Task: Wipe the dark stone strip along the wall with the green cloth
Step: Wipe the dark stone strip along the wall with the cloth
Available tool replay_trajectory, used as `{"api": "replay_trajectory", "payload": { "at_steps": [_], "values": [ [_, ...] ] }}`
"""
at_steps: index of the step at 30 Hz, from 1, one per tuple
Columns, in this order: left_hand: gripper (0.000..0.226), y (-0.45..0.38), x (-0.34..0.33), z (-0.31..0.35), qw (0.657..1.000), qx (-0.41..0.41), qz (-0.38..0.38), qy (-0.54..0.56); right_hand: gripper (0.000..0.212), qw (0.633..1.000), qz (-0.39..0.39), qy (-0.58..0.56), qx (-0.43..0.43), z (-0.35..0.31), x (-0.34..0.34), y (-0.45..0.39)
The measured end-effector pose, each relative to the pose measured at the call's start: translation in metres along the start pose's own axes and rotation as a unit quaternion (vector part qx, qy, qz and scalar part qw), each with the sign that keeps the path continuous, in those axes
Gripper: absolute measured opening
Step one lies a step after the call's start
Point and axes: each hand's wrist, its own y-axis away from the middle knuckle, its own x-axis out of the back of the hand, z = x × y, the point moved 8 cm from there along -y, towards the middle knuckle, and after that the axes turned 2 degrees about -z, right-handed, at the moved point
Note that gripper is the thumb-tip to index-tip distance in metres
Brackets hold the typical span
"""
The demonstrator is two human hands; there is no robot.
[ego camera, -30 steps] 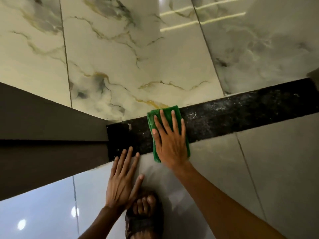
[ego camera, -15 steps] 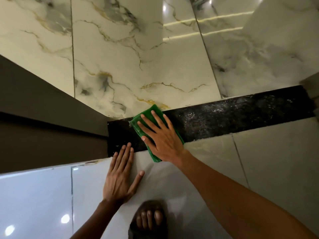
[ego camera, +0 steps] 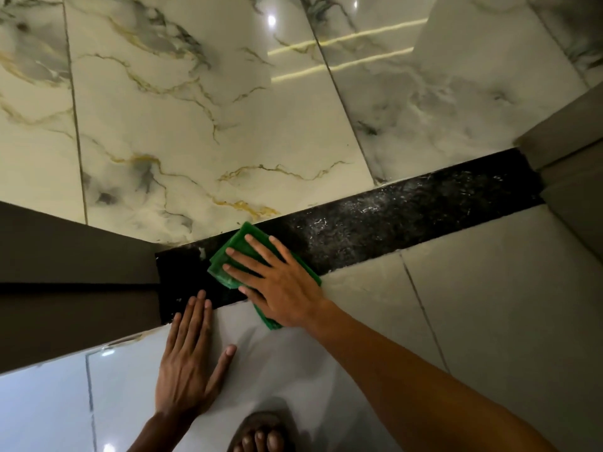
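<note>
Now right hand (ego camera: 280, 285), flat on green cloth (ego camera: 228, 262), nearer strip's (ego camera: 408, 213) left end; left hand (ego camera: 187, 360) stays splayed.

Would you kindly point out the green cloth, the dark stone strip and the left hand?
green cloth (ego camera: 235, 247): head view, its upper corner.
dark stone strip (ego camera: 408, 213): head view, bare speckled middle.
left hand (ego camera: 186, 370): head view, its back.

I see a dim, yellowish scene; strip-light glare streaks the wall (ego camera: 202, 102), spot glints sit on the floor (ego camera: 489, 305), edges bend wide-angle, and detail looks slightly soft, maybe compression.
</note>
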Motion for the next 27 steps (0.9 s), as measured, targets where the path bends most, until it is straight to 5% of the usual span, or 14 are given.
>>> {"api": "replay_trajectory", "payload": {
  "at_steps": [11, 27],
  "values": [
    [0.094, 0.001, -0.005, -0.002, 0.999, 0.008, -0.032, -0.009, 0.058, 0.959, 0.060, 0.054, -0.272, 0.157, 0.039, 0.065],
    [0.100, -0.006, 0.002, 0.002, 0.999, 0.007, -0.028, -0.025, 0.058, 0.884, 0.089, 0.002, -0.459, 0.341, 0.083, 0.182]
  ]
}}
